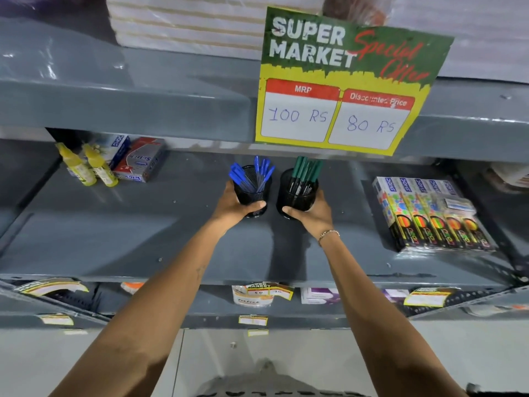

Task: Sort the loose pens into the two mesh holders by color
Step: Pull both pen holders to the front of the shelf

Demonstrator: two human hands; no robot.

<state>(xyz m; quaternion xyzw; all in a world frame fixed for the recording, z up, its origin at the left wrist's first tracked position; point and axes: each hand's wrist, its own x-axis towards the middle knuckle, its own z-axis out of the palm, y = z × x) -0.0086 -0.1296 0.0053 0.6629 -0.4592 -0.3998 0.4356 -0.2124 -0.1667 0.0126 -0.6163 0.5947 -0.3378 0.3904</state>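
Two black mesh holders stand side by side on the grey metal shelf [143, 239]. The left holder [253, 193] is full of blue pens [257, 174]. Green-capped pens [306, 170] fill the right holder [297, 196]. My left hand [233, 206] is wrapped around the left holder from its left side, thumb across the front. My right hand [310, 214] grips the right holder low on its right side. No loose pens show on the shelf.
Two yellow bottles [88, 167] and small boxes [140, 160] sit at the shelf's back left. Neon marker packs [429, 216] lie at the right. A price sign [340, 90] hangs from the shelf above, just over the holders. More goods sit on the shelf below.
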